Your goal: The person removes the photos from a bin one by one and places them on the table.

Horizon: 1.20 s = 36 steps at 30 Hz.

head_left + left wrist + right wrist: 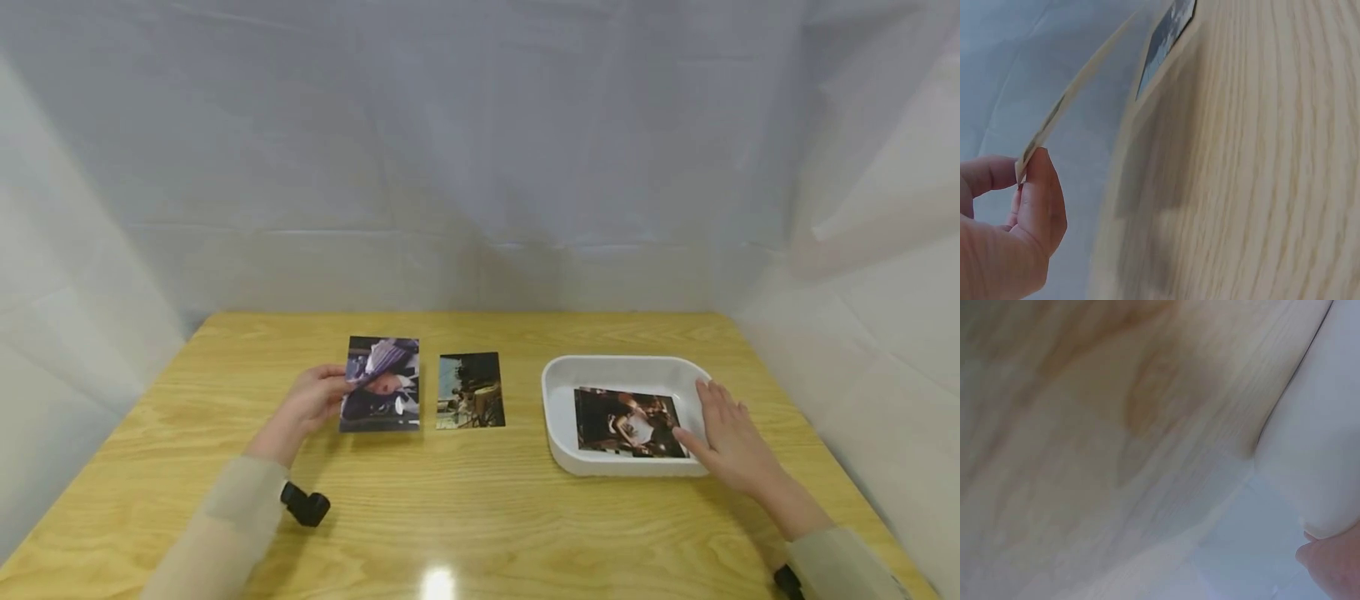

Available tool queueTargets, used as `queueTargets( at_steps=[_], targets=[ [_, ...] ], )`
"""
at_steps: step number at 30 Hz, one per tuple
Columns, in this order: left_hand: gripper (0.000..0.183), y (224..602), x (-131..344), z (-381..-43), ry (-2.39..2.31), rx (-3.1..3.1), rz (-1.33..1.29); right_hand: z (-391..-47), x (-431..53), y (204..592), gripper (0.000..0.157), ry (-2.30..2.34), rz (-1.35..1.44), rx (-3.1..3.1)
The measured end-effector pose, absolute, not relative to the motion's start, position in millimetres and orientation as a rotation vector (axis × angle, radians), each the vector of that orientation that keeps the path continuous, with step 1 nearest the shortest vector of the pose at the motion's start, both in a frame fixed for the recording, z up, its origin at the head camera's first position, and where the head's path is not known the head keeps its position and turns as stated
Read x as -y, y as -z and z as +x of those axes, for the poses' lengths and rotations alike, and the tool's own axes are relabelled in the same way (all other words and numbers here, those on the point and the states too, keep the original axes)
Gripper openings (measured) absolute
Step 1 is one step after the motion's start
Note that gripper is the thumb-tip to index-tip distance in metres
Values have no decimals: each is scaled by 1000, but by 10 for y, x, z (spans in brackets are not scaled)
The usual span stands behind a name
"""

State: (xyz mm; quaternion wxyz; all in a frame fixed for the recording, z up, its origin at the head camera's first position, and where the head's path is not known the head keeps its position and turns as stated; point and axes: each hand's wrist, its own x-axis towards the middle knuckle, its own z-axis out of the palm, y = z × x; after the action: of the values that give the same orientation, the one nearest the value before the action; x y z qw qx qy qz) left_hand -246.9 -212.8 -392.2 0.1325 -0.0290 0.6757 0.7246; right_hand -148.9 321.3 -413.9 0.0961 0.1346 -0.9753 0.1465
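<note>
My left hand (318,398) pinches the left edge of a photo print (382,408) showing a face and purple striped cloth. In the left wrist view this print (1066,97) is seen nearly edge-on, held above the table between thumb and fingers. Just right of it a second photo print (471,390), an outdoor scene, lies flat on the wood. My right hand (735,437) rests at the right rim of a white tray (558,450), fingers fairly straight, thumb reaching over the inside. A dark photo print (630,422) lies in that tray.
The wooden table (450,517) spans the front, with its far edge against a pale hanging sheet (480,167). More sheeting closes in both sides. A black wrist mount (305,504) sticks out from the left sleeve.
</note>
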Motion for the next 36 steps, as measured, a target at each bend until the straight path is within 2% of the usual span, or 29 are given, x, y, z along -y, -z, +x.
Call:
queueTargets(
  at_steps=[9, 15, 21, 36],
  targets=[
    [39, 3987, 2154, -2556, -1986, -2120, -171, -1483, -3223, 4134, 79, -438, 395, 2911],
    [44, 4034, 2125, -2620, -1520, -2605, -58, -1478, -3221, 4117, 79, -444, 392, 2922],
    [36, 4063, 2100, -2645, -1102, -2838, 24, -1479, -3211, 4104, 79, -442, 397, 2910],
    [23, 4091, 2039, -2667, -908, -2898, 26, -1482, -3219, 4125, 78, -455, 401, 2903]
  ],
)
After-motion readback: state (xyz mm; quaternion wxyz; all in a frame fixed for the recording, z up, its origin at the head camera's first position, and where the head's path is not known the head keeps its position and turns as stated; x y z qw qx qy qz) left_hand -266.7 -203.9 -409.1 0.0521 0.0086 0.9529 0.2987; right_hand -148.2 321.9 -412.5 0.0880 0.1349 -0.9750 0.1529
